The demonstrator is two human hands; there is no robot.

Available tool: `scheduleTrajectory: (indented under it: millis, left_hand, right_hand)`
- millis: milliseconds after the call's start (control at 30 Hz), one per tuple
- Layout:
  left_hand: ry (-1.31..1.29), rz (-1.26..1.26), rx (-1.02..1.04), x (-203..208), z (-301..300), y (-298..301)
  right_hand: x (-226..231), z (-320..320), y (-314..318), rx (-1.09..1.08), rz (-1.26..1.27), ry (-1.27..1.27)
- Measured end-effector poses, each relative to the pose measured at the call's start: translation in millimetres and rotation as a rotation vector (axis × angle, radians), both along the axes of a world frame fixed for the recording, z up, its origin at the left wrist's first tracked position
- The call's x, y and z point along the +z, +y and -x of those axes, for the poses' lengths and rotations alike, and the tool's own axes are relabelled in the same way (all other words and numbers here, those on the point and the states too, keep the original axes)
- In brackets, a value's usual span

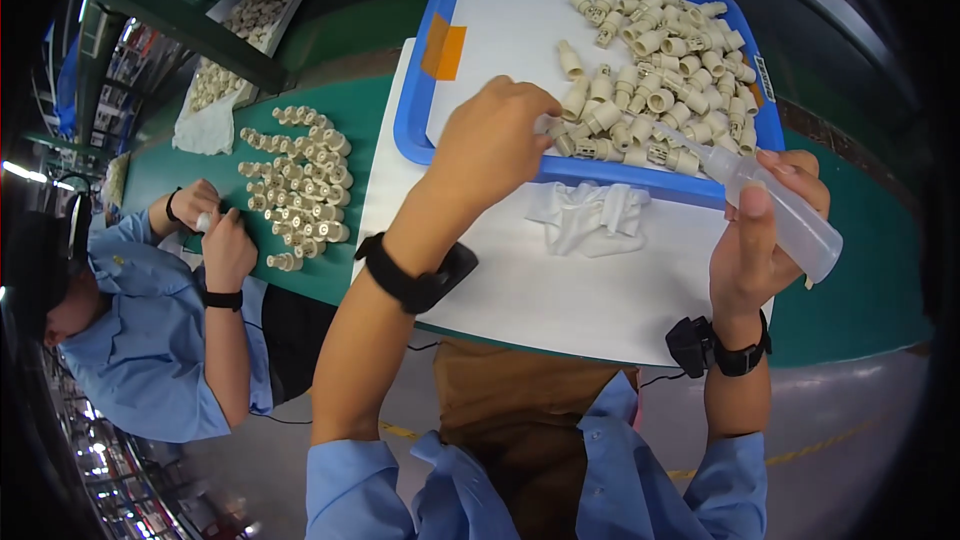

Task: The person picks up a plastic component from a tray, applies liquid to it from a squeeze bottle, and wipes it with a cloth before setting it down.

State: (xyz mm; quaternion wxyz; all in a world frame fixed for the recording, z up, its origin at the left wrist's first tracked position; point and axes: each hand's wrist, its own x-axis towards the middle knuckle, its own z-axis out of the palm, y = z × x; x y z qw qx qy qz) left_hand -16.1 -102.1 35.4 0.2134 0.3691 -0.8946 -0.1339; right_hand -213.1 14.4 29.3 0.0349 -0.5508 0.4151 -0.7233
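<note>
Our translucent squeeze bottle [812, 245], smooth, rounded and tapering to a slim nozzle, slants in our right hand [772, 210], gripped beside the blue tray's [412, 105] near right corner, tip toward heaped, hollow, stepped cream fittings [655, 100]. Our left hand [495, 135] bends its fingers inward over the near side; we cannot tell whether it pinches anything.

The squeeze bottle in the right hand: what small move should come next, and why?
Probably ease the nozzle of the squeeze bottle nearer the left hand: the right hand holds it tilted, pointing that way over cream parts in the blue tray, with a gap between.
</note>
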Motion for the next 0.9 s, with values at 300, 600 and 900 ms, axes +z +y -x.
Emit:
scheduleTrajectory:
  millis: [300,600,900]
  left_hand:
    - [-0.233,0.151,-0.093,-18.3,10.6,-19.9]
    - [-0.152,0.068,0.151,-12.4,-11.6,-19.7]
    - [0.189,-0.002,0.261,7.6,-35.8,13.9]
  right_hand:
    - [0.2,-3.9,0.7,0.028,-0.011,-0.010]
    - [-0.6,-4.3,0.7,0.048,-0.031,-0.004]
    - [2.6,-4.9,3.4,0.063,-0.044,0.045]
